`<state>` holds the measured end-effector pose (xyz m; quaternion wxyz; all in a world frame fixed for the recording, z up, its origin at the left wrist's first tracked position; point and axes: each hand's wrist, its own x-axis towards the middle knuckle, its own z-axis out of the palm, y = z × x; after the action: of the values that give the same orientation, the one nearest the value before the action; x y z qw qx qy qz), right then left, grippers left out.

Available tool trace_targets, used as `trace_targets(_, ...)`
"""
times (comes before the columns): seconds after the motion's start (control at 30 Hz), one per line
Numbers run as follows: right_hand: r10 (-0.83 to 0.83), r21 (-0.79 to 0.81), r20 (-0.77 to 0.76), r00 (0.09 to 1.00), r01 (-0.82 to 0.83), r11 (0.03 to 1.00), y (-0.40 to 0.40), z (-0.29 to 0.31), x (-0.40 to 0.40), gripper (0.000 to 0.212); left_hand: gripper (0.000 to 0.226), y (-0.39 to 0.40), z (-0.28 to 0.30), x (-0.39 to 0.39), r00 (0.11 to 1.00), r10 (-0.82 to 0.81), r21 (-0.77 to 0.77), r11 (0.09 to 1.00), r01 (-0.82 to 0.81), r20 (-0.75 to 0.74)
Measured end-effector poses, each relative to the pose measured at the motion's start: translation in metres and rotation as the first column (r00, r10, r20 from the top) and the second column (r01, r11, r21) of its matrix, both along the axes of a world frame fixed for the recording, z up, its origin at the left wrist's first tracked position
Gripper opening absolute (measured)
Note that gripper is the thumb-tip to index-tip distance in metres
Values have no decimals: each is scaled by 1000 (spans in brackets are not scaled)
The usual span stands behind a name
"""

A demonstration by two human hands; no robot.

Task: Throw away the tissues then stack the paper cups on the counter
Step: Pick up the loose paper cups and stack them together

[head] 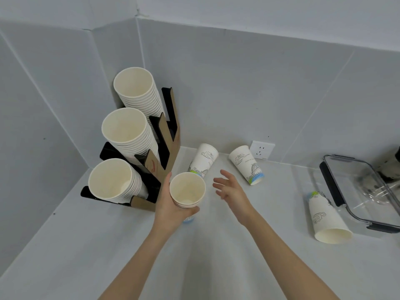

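Worktop [216, 256]: pale grey, set in a tiled corner; near edge cut off by the frame.

Left hand [171, 204]: grip wrapped around a nested stack of cups [187, 190], mouth up, held above the worktop just right of the holder. At least three rims visible at the near side; exact count cannot be told. Base hidden by the palm, save a sliver of blue print below the fingers.

Right hand [232, 189]: fingers spread, holding nothing, hovering between the held stack and the two cups near the wall. Slightly blurred.

Cup, back left [204, 159]: printed, base toward the wall, lower end hidden behind the held stack; lying or leaning, cannot be told.

Cup, back right [245, 164]: printed, on its side, blue-green band at the near end, just beside the wall socket [262, 150].

Cup, far right [328, 219]: on its side, open mouth toward the camera, touching or just beside the clear container [368, 191]; contact cannot be told.

Clear container: dark clips on the rim, right part cut off; contents blurred.

Cup holder [166, 152]: black and brown, stepped, in the corner, three tall stacks of plain cups [125, 131] mouth up; lower parts hidden inside.

Dark object at far right edge: cut off, unidentifiable.
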<state>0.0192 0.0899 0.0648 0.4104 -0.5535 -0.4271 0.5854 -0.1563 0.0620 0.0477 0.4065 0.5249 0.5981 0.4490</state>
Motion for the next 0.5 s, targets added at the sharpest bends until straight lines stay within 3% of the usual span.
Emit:
trace_targets(0.1, -138, -46, -3, 990, 138, 989, 19, -5, -1, 41, 110, 7, 2, -7, 1000, 7, -1, 1000, -7, 11)
trace_targets(0.27, -246, -154, 21, 969, 246, 957, 58, -18, -12, 41, 109, 21, 0, -8, 999, 47, -3, 999, -47, 15)
trace_targets(0.37, -260, -233, 62, 964, 267, 935, 84, -29, -19, 50, 108, 35, -3, -5, 998, 59, -12, 998, -59, 24)
trace_targets(0.5, -263, -266, 171, 950, 301, 916, 119, -46, -28, 82, 101, 52, -3, 2, 998, 55, -34, 998, -54, 17)
